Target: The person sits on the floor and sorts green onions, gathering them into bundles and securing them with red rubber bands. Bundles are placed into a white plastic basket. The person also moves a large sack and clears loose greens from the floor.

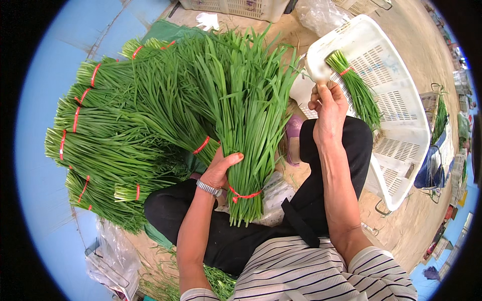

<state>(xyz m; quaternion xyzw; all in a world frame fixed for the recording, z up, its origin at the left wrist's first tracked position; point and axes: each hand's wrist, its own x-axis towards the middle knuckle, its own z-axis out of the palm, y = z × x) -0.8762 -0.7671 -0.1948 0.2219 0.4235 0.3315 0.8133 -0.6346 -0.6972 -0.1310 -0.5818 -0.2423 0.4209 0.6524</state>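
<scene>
My left hand [220, 167] is closed around a large bunch of green garlic chives [248, 150], leaves pointing away from me. A red tie [246, 195] circles it near the cut stem ends, below my thumb. My right hand [328, 101] is raised above my knee beside the white crate, its thumb and fingers pressed together; a thin chive leaf [307, 74] runs from the bunch towards its fingertips. Many red-tied bunches [109, 139] lie piled to the left, stems mostly outward. One smaller tied bunch [356, 90] lies inside the white plastic crate [399, 101].
Another pale crate [241, 9] stands at the far edge, with a white glove [207, 20] and clear plastic [320, 17] nearby. Green cloth [171, 32] lies under the pile. Loose leaves [220, 282] lie near my left side. A blue bag [431, 169] is beyond the crate.
</scene>
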